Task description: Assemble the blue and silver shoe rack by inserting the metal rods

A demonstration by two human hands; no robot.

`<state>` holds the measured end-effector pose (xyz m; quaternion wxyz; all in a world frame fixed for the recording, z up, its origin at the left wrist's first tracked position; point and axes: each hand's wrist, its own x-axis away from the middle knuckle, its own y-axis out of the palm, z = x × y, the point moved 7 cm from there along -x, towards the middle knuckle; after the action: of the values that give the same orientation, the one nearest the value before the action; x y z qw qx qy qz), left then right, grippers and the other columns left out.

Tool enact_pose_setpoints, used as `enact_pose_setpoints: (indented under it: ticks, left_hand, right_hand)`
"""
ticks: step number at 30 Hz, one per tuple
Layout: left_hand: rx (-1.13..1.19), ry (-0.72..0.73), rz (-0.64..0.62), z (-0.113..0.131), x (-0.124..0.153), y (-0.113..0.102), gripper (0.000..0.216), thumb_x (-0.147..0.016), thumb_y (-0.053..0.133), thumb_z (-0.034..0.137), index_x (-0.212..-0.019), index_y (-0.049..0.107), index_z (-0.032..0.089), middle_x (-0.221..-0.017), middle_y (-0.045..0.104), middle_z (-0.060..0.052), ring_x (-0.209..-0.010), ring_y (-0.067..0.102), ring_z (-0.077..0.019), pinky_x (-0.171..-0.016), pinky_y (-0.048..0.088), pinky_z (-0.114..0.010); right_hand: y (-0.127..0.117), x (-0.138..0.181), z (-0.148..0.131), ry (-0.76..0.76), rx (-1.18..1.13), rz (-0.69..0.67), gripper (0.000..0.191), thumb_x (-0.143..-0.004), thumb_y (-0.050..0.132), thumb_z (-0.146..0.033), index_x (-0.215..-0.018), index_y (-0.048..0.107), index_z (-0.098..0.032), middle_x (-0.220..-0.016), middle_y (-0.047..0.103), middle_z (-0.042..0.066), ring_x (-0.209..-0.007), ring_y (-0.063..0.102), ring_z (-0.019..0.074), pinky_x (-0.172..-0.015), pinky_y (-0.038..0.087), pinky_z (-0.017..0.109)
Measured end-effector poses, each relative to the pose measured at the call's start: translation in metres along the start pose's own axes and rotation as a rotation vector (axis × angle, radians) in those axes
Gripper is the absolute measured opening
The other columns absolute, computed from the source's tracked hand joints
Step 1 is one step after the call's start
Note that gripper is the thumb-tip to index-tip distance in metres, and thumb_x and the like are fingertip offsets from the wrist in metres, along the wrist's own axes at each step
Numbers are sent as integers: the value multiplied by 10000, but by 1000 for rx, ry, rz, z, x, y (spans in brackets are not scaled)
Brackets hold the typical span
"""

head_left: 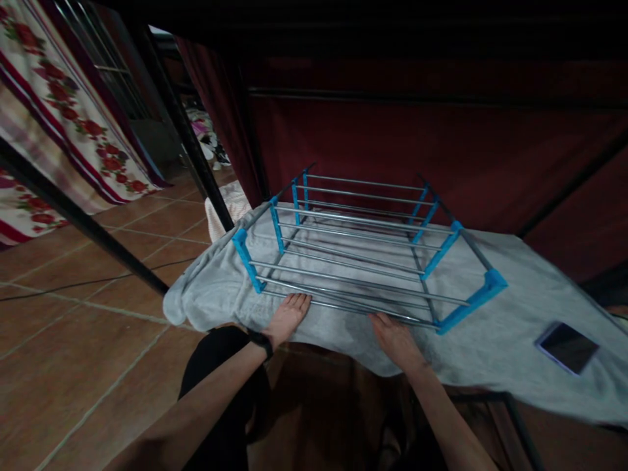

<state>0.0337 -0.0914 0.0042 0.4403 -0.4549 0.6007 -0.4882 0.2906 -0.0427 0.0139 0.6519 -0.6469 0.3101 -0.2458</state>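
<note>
A shoe rack (pixel 353 261) of thin metal tubes with blue plastic side pieces lies on a grey blanket (pixel 210 294). My left hand (pixel 288 318), a dark band at its wrist, has its fingers curled over the front lowest tube, left of the middle. Farther right, my right hand (pixel 395 340) meets the same front edge with bent fingers. The fingertips of both hands are partly hidden at the tube. The rack's several tubes run left to right between the blue supports.
A phone (pixel 568 347) lies on the blanket at the right. Black metal bed posts (pixel 189 131) stand at the left, with a dark frame overhead. A dark red curtain (pixel 343 140) hangs behind the rack. Floral cloth (pixel 73 111) hangs at the far left above the tiled floor (pixel 98 333).
</note>
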Motion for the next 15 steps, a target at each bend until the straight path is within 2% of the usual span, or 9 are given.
enact_pose_setpoints:
  ticks: [6, 10, 15]
  left_hand:
    - [-37, 10, -41, -16, -10, -3, 404, -894, 360, 55, -1231, 555, 161, -1141, 646, -121, -1073, 596, -237, -950, 423, -391]
    - [-41, 34, -50, -17, -10, -7, 385, -908, 351, 71, -1216, 556, 175, -1164, 632, -109, -1091, 576, -234, -954, 412, -393]
    - [-27, 31, -61, -18, -9, -10, 404, -908, 369, 79, -1270, 523, 170, -1212, 612, -117, -1152, 545, -238, -990, 389, -394]
  right_hand:
    - [21, -8, -19, 0, 89, -78, 510, -919, 323, -99, -1415, 408, -179, -1162, 635, 120, -878, 673, 195, -766, 500, 310]
    - [23, -12, -20, 41, 115, -50, 517, -921, 324, -94, -1428, 386, -174, -1145, 647, 119, -884, 672, 195, -768, 493, 307]
    - [19, -16, -13, 109, 164, -13, 485, -912, 361, -85, -1383, 441, -166, -1076, 675, 128, -874, 677, 198, -773, 485, 306]
